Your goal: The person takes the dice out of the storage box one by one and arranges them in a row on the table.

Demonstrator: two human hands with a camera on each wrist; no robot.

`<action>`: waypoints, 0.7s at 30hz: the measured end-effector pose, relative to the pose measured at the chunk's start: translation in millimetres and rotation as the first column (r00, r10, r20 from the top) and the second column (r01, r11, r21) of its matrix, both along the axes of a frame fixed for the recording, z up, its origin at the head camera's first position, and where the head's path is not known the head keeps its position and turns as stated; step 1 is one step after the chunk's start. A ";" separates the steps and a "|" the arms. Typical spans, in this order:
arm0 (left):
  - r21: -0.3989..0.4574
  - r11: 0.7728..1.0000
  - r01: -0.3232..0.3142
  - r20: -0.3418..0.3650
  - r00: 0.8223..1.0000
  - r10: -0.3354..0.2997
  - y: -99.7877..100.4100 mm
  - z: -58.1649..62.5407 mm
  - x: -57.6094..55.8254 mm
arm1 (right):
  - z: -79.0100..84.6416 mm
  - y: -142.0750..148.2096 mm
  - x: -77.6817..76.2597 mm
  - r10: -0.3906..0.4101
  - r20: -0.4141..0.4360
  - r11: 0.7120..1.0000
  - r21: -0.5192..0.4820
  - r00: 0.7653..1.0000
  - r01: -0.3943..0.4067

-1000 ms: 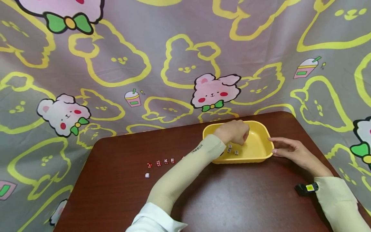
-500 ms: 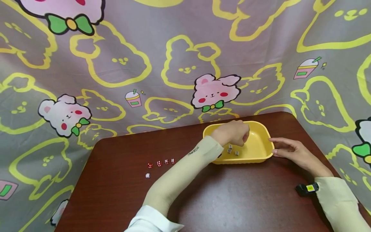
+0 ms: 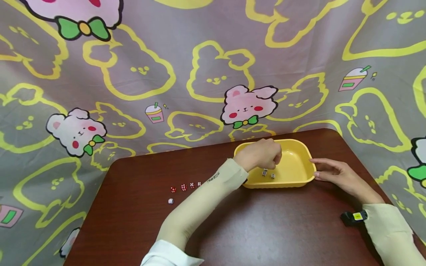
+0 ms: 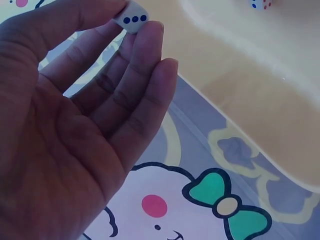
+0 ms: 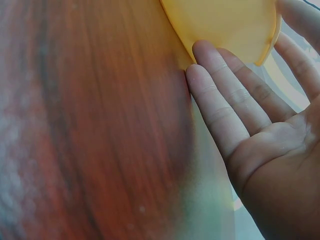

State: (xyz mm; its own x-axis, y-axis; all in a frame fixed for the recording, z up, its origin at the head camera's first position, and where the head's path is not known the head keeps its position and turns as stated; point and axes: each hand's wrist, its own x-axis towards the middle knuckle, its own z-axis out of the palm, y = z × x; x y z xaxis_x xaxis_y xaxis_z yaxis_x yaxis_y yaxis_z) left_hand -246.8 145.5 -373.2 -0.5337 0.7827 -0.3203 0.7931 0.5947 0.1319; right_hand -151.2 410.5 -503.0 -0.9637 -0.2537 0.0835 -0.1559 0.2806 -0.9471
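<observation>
My left hand (image 3: 263,153) is over the left half of a yellow plastic tray (image 3: 293,184). In the left wrist view its thumb and fingertips pinch a white die (image 4: 134,19) with a row of dark dots facing the camera. The back of the hand hides this die in the head view. A few more white dice (image 3: 264,173) lie on the tray floor beneath the wrist. At the tray's right end, my right hand (image 3: 342,179) rests extended fingertips against the outer wall, its palm off the tray.
Left of the tray, a row of several red dice (image 3: 184,187) lies on the dark wooden table (image 3: 276,225). One white die (image 3: 171,201) sits just in front of the row's left end. A patterned cloth (image 3: 199,74) hangs behind and beside the table.
My left hand and forearm have drifted a little to the left over the tray. The right hand stays against the tray's end, and the dice on the table keep their places.
</observation>
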 end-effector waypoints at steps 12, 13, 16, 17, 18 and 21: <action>0.018 1.000 -0.018 -0.002 1.000 0.018 -16.3 9.5 8.2 | -2.5 0.0 -0.1 0.016 -0.021 1.000 -0.021 1.000 -0.016; 0.014 1.000 -0.024 0.000 1.000 0.024 -17.8 10.9 9.1 | -2.4 -0.1 -0.1 0.014 -0.023 1.000 -0.019 1.000 -0.015; 0.000 0.999 -0.034 -0.010 0.999 0.034 -22.2 14.1 11.8 | -1.9 -0.5 -0.1 0.016 -0.023 1.000 -0.017 1.000 -0.016; 0.000 0.999 -0.034 -0.018 0.999 0.034 -23.5 14.4 12.5 | -1.7 -0.7 -0.1 0.015 -0.023 1.000 -0.014 1.000 -0.015; 0.001 0.999 -0.036 -0.024 0.999 0.036 -24.9 14.4 13.1 | -1.4 -0.9 -0.3 0.015 -0.021 1.000 -0.011 1.000 -0.015; 0.006 1.000 -0.028 -0.047 0.998 0.028 -30.2 12.3 14.2 | -1.1 -2.0 -0.8 0.015 -0.020 1.000 -0.009 1.000 -0.015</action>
State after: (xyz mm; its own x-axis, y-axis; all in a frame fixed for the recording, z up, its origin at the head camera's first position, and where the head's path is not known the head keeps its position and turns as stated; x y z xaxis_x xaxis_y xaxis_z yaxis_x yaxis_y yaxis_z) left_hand -232.6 115.3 -360.9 -0.5701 0.7688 -0.2897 0.7814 0.6163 0.0980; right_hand -152.0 408.5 -504.1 -0.9578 -0.2675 0.1050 -0.1790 0.2694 -0.9463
